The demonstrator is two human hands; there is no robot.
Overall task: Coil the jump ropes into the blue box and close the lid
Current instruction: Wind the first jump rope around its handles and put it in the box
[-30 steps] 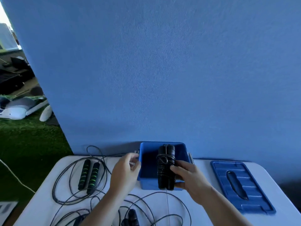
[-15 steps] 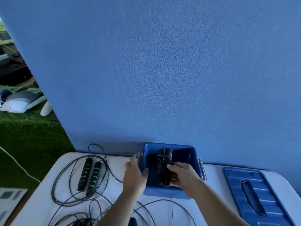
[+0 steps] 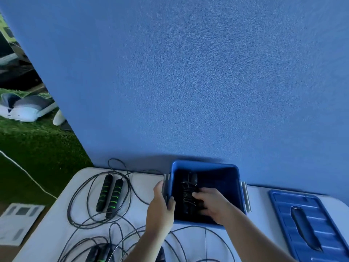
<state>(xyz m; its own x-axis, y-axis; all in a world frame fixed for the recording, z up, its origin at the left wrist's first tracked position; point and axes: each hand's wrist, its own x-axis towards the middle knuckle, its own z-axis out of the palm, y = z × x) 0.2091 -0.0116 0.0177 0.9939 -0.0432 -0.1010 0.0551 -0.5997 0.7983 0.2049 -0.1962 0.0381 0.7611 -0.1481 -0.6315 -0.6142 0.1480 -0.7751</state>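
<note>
The open blue box (image 3: 222, 168) stands on the white table (image 3: 143, 186) against the blue wall. My right hand (image 3: 213, 205) is inside it, shut on a coiled black jump rope (image 3: 188, 193) with its cord wound round the handles. My left hand (image 3: 160, 205) grips the box's left rim and side latch. The blue lid (image 3: 309, 222) lies flat on the table to the right of the box. A loose jump rope with black and green handles (image 3: 110, 195) lies uncoiled to the left. More handles (image 3: 100, 254) and cord loops lie near the front edge.
Cords (image 3: 188, 235) cross the table in front of the box and under my arms. The blue wall (image 3: 188, 82) rises right behind the box. Off the table's left edge are green turf (image 3: 37, 148), a white cable and a flat grey panel (image 3: 17, 222).
My right hand has lowered the coiled rope from the box's front rim down into the box. My left hand moved from beside the box onto its left rim.
</note>
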